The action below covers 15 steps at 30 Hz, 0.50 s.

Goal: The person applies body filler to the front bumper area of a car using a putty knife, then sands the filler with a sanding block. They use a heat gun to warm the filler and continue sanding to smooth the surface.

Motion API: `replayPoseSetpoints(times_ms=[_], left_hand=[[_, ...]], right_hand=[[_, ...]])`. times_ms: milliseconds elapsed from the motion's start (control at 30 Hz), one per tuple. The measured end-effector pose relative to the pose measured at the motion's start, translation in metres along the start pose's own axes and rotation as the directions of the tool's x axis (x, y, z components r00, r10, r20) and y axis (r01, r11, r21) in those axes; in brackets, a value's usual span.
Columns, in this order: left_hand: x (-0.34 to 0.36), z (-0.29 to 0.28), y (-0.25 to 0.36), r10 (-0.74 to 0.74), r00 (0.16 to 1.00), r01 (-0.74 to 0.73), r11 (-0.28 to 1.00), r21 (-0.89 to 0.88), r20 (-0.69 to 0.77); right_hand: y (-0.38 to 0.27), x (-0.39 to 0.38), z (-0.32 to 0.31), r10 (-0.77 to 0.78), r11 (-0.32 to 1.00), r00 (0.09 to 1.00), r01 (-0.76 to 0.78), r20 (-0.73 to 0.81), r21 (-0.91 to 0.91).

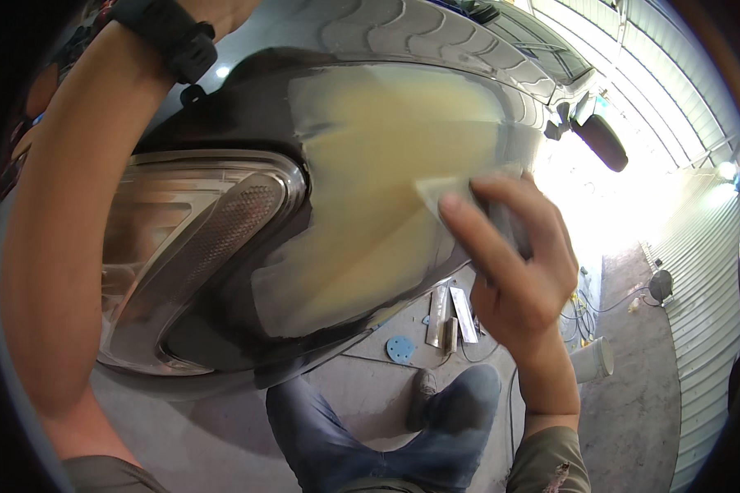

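Note:
A car's front fender point(444, 49) fills the middle of the view. On it lies a broad yellowish patch of body filler point(370, 156) with thin, ragged grey edges. My right hand point(522, 255) is at the patch's right side, thumb and fingers closed on a pale flat piece point(437, 195) with a sharp corner. Motion blurs that piece, and its exact kind cannot be made out. It appears to touch or nearly touch the filler. My left hand point(232, 10) reaches to the upper left, beyond the headlight; its fingers are cut off by the picture's edge. A black watch point(169, 37) circles that wrist.
The headlight point(214, 238) sits left of the patch. Below, on the concrete floor, lie metal plates point(462, 315), a blue perforated disc point(400, 349) and cables point(585, 316). A pale cylinder point(596, 361) is near my right forearm. A corrugated wall point(707, 312) stands at the right.

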<state>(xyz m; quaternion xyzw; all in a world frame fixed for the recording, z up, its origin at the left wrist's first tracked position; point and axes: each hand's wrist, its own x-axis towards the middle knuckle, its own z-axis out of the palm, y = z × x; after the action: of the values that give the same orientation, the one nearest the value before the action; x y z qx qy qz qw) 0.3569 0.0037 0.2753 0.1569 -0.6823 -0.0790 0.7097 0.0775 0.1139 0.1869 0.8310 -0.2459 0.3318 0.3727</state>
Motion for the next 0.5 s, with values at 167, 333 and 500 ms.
replayPoseSetpoints(times_ms=[167, 333, 500], left_hand=[[0.000, 0.003, -0.002, 0.090, 0.995, -0.086, 0.991, 0.100, -0.035], [0.003, -0.001, -0.005, 0.138, 0.990, -0.139, 0.980, 0.143, 0.011], [-0.004, 0.001, -0.006, 0.205, 0.979, -0.199, 0.961, 0.191, -0.011]], right_hand=[[0.022, 0.014, 0.023, -0.038, 0.999, 0.997, 0.038, -0.061, 0.010], [0.023, 0.014, 0.034, -0.039, 0.997, 0.994, 0.046, -0.105, 0.058], [0.000, -0.024, 0.033, 0.016, 0.999, 1.000, -0.015, -0.015, 0.040]])
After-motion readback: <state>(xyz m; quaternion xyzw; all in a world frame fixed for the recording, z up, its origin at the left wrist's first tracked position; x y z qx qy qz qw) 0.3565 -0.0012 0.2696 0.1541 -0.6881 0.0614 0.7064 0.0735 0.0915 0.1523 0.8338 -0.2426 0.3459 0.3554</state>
